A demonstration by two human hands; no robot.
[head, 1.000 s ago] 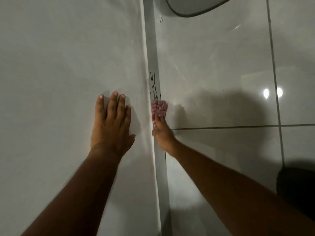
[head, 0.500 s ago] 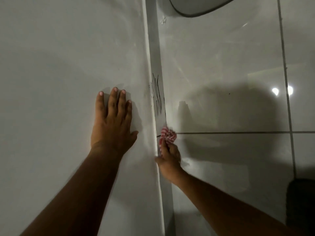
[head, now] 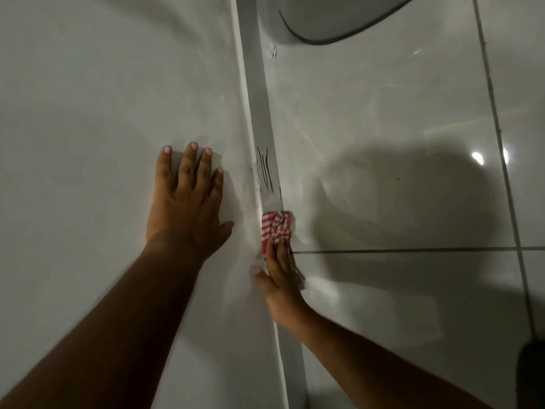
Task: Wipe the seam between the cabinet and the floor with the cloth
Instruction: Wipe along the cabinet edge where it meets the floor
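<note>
A red-and-white checked cloth [head: 276,227] is pressed against the grey strip [head: 257,93] that runs along the foot of the white cabinet [head: 103,113], where it meets the tiled floor [head: 383,128]. My right hand [head: 281,278] grips the cloth from below, fingers over it. Black scribble marks [head: 267,172] sit on the strip just above the cloth. My left hand [head: 185,199] lies flat on the cabinet front with its fingers spread, holding nothing.
A round white object with a dark rim [head: 339,22] stands on the floor at the top. Dark grout lines [head: 413,250] cross the glossy tiles. A small white scrap [head: 272,51] lies by the strip. A dark shape [head: 530,376] sits at the lower right edge.
My right hand slid the cloth down the strip towards me, then pushed it back up towards the scribble marks. My left hand stayed flat on the cabinet.
</note>
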